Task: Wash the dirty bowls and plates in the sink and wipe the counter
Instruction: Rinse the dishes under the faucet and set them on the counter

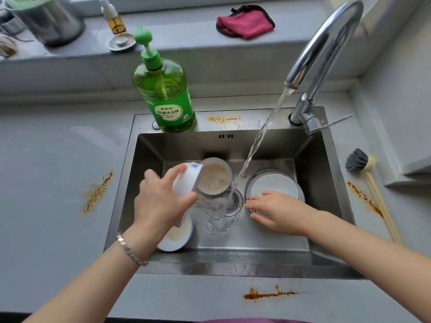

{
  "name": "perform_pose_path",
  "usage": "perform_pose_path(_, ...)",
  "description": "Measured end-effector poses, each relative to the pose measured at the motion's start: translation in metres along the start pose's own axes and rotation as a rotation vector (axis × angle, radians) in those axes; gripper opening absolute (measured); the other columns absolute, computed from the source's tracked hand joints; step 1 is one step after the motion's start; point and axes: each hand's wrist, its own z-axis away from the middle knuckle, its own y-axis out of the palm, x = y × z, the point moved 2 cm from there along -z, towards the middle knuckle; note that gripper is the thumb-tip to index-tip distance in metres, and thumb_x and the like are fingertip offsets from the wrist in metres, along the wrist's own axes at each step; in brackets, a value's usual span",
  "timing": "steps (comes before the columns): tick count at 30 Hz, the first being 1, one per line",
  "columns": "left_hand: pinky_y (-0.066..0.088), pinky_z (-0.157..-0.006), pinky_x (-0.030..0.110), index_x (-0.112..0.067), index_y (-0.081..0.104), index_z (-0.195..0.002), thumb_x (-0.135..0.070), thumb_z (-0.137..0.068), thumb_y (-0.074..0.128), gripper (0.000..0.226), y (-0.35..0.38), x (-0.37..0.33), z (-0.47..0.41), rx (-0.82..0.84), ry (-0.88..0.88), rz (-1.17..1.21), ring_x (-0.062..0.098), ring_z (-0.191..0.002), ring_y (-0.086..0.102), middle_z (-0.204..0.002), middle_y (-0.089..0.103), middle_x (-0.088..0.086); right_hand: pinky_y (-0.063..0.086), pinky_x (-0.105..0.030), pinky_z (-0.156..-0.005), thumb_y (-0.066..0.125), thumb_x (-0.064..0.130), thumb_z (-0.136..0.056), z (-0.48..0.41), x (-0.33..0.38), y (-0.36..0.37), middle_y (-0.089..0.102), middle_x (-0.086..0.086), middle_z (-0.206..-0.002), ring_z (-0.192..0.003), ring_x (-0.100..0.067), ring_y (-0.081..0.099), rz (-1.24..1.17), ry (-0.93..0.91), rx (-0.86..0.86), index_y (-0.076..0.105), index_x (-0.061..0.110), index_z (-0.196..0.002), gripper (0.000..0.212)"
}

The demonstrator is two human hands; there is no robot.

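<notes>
My left hand (pixel 161 197) grips a white bowl (pixel 186 183) with a blue mark, tilted on its side above the steel sink (pixel 326 164). Just behind it sits a grey bowl (pixel 215 177) with brownish residue. Under my left wrist lies a dirty white plate (pixel 177 236). A stack of white plates (pixel 274 185) rests at the sink's right, and my right hand (pixel 277 212) lies on its near edge with fingers straight. Water runs from the faucet (pixel 326 47) onto the drain (pixel 234 200). Brown stains mark the counter, one at the left (pixel 98 194) and one at the front (pixel 268 294).
A green dish soap bottle (pixel 163 89) stands on the sink's back rim. A dish brush (pixel 370 183) lies on the right counter beside another stain. A red cloth (pixel 245 23), a small pump bottle (pixel 113 17) and a metal pot (pixel 49 22) sit on the windowsill.
</notes>
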Motion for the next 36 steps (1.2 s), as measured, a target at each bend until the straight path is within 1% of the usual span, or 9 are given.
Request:
perform_pose_path(4, 0.05, -0.071, 0.035, -0.05, 0.037, -0.123, -0.058, -0.072, 0.061, 0.057, 0.001, 0.015, -0.002, 0.021, -0.132, 0.076, 0.022, -0.085, 0.046, -0.102, 0.038, 0.004, 0.031, -0.028, -0.102, 0.039, 0.033, -0.097, -0.003, 0.01, 0.001, 0.054, 0.0, -0.131, -0.123, -0.018, 0.046, 0.02, 0.02, -0.016, 0.055, 0.017, -0.126, 0.037)
perform_pose_path(8, 0.056, -0.056, 0.038, -0.035, 0.049, -0.104, -0.041, -0.082, 0.063, 0.027, 0.009, -0.012, -0.004, 0.264, -0.538, 0.887, 0.025, -0.086, 0.059, -0.114, 0.052, 0.007, 0.036, -0.023, -0.1, 0.053, 0.049, -0.088, -0.013, 0.042, -0.005, 0.053, 0.009, -0.133, -0.12, -0.008, 0.047, -0.492, 0.037, -0.14, 0.049, 0.025, -0.131, 0.05)
perform_pose_path(12, 0.056, -0.046, 0.038, -0.025, 0.049, -0.09, -0.042, -0.089, 0.052, 0.018, 0.011, -0.054, -0.009, 0.464, -0.713, 1.138, 0.03, -0.07, 0.065, -0.102, 0.059, 0.017, 0.035, -0.028, -0.059, 0.066, 0.037, -0.082, -0.02, 0.048, -0.02, 0.053, 0.004, -0.064, -0.064, -0.014, 0.045, -0.554, 0.048, -0.524, 0.052, 0.019, -0.071, 0.026)
perform_pose_path(15, 0.058, -0.062, 0.041, -0.028, 0.048, -0.103, -0.05, -0.091, 0.047, 0.025, 0.014, -0.071, -0.024, 0.472, -0.592, 1.154, 0.03, -0.084, 0.065, -0.106, 0.059, 0.014, 0.027, -0.021, -0.05, 0.071, 0.022, -0.079, -0.02, 0.026, -0.027, 0.04, 0.01, -0.051, -0.051, -0.007, 0.036, -0.91, 0.175, -0.618, 0.044, 0.022, -0.059, 0.034)
perform_pose_path(18, 0.043, -0.098, 0.041, -0.03, 0.054, -0.118, -0.042, -0.094, 0.04, 0.03, 0.026, -0.077, -0.033, 0.288, -0.25, 0.776, 0.029, -0.113, 0.049, -0.123, 0.05, 0.01, 0.032, -0.021, -0.048, 0.066, 0.019, -0.083, -0.023, -0.002, -0.036, 0.043, 0.004, -0.054, -0.05, -0.004, 0.038, -1.338, 0.395, -0.741, 0.052, 0.008, -0.067, 0.024)
perform_pose_path(24, 0.002, -0.113, 0.028, -0.031, 0.024, -0.146, -0.038, -0.097, 0.033, 0.05, 0.05, -0.107, -0.022, 0.07, 0.494, 0.37, 0.02, -0.143, 0.007, -0.156, 0.015, 0.007, 0.039, -0.025, -0.053, 0.048, 0.05, -0.089, -0.034, -0.017, -0.044, 0.057, -0.005, -0.062, -0.058, -0.015, 0.051, -1.336, 0.597, -0.702, 0.061, 0.002, -0.068, 0.054)
perform_pose_path(30, 0.002, -0.109, 0.015, -0.013, 0.025, -0.147, -0.032, -0.101, 0.023, 0.05, 0.049, -0.115, -0.043, 0.1, 0.226, 0.617, 0.011, -0.143, 0.011, -0.156, 0.021, 0.002, 0.034, -0.029, -0.06, 0.049, 0.045, -0.091, -0.034, -0.017, -0.046, 0.05, -0.016, -0.067, -0.065, -0.019, 0.043, -1.382, 0.63, -0.78, 0.054, -0.02, -0.083, 0.065)
perform_pose_path(33, 0.0, -0.114, 0.034, -0.021, 0.021, -0.148, -0.039, -0.096, 0.022, 0.055, 0.054, -0.123, -0.023, 0.0, 0.495, 0.3, 0.013, -0.145, 0.001, -0.157, 0.013, -0.004, 0.045, -0.026, -0.06, 0.049, 0.048, -0.091, -0.037, -0.016, -0.046, 0.067, -0.012, -0.064, -0.062, -0.013, 0.058, -1.445, 0.673, -0.774, 0.067, -0.002, -0.073, 0.055)
perform_pose_path(36, 0.007, -0.115, 0.03, -0.02, 0.03, -0.146, -0.032, -0.1, 0.028, 0.047, 0.045, -0.117, -0.037, 0.009, 0.408, 0.427, 0.012, -0.144, 0.011, -0.155, 0.023, -0.003, 0.038, -0.027, -0.051, 0.051, 0.048, -0.089, -0.036, -0.012, -0.048, 0.053, -0.004, -0.054, -0.053, -0.014, 0.047, -1.381, 0.615, -0.79, 0.058, 0.01, -0.058, 0.05)
